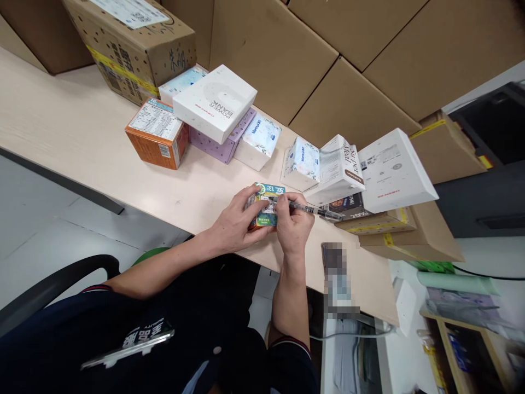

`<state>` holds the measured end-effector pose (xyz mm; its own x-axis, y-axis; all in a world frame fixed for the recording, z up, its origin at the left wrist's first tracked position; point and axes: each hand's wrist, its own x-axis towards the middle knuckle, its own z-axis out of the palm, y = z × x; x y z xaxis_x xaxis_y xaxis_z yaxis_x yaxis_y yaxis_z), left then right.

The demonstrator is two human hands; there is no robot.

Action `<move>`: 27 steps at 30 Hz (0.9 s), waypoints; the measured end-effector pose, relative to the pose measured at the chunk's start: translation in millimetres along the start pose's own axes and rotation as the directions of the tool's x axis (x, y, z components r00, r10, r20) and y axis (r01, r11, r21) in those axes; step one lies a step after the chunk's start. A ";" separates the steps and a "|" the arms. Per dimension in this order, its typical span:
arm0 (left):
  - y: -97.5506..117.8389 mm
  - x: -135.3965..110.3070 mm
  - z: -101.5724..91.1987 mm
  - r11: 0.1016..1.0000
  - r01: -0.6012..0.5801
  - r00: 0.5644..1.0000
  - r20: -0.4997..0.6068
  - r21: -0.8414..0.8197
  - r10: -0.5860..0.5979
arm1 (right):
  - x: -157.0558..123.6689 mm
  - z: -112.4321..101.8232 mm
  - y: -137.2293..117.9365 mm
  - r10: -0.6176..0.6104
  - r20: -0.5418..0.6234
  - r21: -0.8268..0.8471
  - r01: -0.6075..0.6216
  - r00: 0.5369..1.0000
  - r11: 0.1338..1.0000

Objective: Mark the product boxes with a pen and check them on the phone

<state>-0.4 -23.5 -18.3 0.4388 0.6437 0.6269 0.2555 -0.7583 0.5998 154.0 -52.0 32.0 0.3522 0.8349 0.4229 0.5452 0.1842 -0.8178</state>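
A small green and blue printed packet (267, 206) lies on the pale wooden table (82, 137) near its front edge. My left hand (238, 221) is closed on the packet's left side and holds it steady. My right hand (293, 221) pinches a clear pen (314, 210) whose tip rests on the top of the packet. The pen's barrel points off to the right.
Behind the packet stand a white power bank box (215, 101) on a purple box (229, 143), an orange box (156, 134), tissue packs (258, 141) and white boxes (396, 169). Large cardboard cartons (348, 98) line the back. A black chair arm (53, 284) is at lower left.
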 end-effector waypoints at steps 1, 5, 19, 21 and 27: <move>0.1 0.2 -0.1 1.000 -0.007 1.000 -0.002 0.008 0.007 | 0.1 0.1 0.4 0.000 0.002 0.006 0.000 1.000 1.000; 0.5 0.8 0.2 0.999 -0.030 0.999 -0.020 0.018 0.030 | 0.5 -0.8 1.9 0.007 0.019 0.025 -0.008 1.000 1.000; -2.3 -1.6 -0.2 1.000 -0.018 1.000 0.008 0.024 0.018 | -8.0 -13.9 7.6 0.146 -0.261 0.158 -0.107 0.954 0.982; -1.7 -1.6 -0.6 1.000 -0.017 1.000 0.002 0.011 0.017 | -12.0 -28.7 18.3 0.119 -0.248 0.017 -0.118 0.961 0.993; -0.1 -0.5 -2.5 0.999 -0.044 0.999 -0.016 -0.020 0.043 | -23.2 -62.3 48.2 0.050 0.160 -0.582 0.053 0.986 0.811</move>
<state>-2.7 -23.5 -17.4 0.4353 0.6119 0.6604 0.2191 -0.7835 0.5815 219.5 -94.8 7.0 0.2525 0.9155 0.3132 0.9041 -0.1079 -0.4135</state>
